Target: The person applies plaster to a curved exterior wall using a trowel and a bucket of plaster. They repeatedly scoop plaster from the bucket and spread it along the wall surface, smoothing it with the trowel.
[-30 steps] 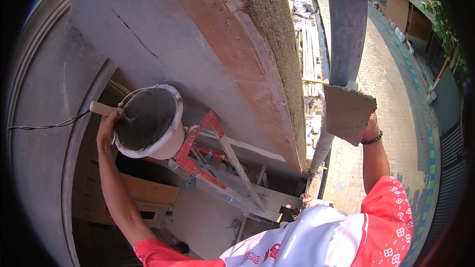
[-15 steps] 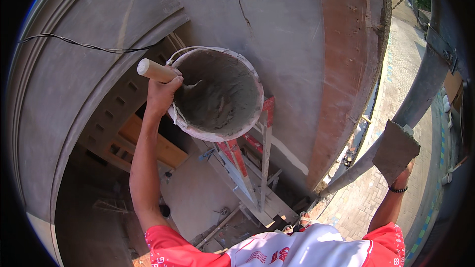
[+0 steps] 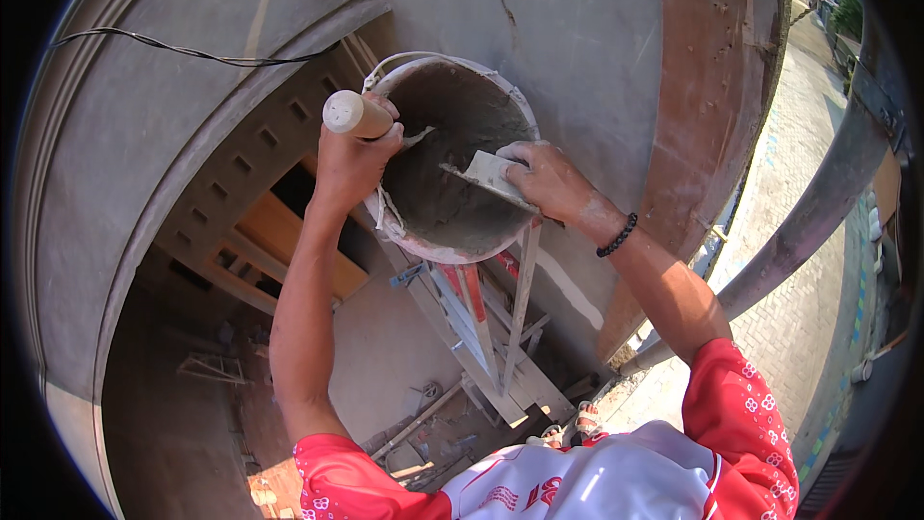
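A round, pale-rimmed bucket [image 3: 449, 257] with a thin wire handle holds wet grey mortar [image 3: 433, 197]. At its left rim my left hand [image 3: 354, 159] is closed round the thick pale handle [image 3: 358, 116] of a trowel, whose light edge shows over the mortar. My right hand [image 3: 551, 178] reaches over the right rim. It grips a flat, pale rectangular plate [image 3: 493, 173], tilted, with its lower edge down at the mortar. The trowel's blade is mostly hidden.
Beneath the bucket stands a red and metal stepladder [image 3: 472, 294] beside wooden planks [image 3: 452, 327]. A grey plastered wall [image 3: 577, 67] with a crack rises ahead, with a dark twisted cable [image 3: 192, 53] to the left. To the right, a curved pipe [image 3: 808, 221] crosses above paving [image 3: 770, 299].
My right hand has swung in from the far right and brought the plate down into the bucket. The left hand still holds the trowel at the rim, its handle now more upright.
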Tool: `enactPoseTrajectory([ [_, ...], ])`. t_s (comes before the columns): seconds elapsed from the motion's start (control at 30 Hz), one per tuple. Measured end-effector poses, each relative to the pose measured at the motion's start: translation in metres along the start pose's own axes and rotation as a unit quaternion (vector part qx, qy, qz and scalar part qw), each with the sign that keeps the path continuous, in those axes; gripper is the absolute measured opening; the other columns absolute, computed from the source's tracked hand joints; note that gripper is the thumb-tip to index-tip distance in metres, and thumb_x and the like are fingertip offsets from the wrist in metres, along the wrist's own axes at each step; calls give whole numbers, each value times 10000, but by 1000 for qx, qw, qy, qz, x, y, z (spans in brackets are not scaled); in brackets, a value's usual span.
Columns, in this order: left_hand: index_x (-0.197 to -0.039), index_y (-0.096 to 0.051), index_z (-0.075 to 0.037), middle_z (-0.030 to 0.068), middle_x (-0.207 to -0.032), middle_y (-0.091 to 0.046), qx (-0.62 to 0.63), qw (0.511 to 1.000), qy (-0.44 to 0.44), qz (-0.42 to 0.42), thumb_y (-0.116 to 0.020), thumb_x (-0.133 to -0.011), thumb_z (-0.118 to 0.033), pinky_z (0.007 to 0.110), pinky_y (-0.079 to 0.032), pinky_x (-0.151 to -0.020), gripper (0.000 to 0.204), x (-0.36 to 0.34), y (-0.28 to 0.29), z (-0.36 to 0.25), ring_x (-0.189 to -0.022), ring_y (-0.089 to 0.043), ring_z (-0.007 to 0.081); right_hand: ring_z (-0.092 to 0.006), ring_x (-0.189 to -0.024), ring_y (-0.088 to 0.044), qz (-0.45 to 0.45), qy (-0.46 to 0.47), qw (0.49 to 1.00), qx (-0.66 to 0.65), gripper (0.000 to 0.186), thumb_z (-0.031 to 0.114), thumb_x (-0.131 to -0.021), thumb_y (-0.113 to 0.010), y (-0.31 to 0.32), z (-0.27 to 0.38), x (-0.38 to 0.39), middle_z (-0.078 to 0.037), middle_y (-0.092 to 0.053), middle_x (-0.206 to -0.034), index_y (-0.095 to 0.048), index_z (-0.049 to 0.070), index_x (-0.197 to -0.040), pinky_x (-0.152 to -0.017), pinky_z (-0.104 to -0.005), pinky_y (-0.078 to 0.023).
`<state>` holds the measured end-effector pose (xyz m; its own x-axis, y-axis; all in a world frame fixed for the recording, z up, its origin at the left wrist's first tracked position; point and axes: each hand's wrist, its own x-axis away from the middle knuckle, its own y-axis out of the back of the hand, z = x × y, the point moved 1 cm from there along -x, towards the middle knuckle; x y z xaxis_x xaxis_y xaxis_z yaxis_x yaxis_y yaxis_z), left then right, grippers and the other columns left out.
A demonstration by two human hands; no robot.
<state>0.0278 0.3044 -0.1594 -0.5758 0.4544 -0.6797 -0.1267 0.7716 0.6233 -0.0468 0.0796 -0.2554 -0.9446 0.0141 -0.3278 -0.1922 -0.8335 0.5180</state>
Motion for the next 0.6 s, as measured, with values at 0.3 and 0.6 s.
enactPoseTrajectory([
  [0.3,-858,-619,-26,63,-879,-608,0,999,-45,-15,-672,-766,-26,326,-458,-791,106,1,-6,2,-862,-570,213,-449,-928,-618,70,162,950,256,260,163,-838,-531,-57,-55,-100,-257,-660,-927,-695,-15,-935,-860,-497,-479],
  [0.6,-884,-628,-21,71,-912,-601,81,996,-17,-25,-682,-767,-40,318,-454,-836,131,-1,3,1,-894,-573,193,-383,-923,-645,74,-17,997,22,237,147,-849,-519,-58,-23,-76,-241,-662,-960,-689,-8,-908,-795,-418,-508],
])
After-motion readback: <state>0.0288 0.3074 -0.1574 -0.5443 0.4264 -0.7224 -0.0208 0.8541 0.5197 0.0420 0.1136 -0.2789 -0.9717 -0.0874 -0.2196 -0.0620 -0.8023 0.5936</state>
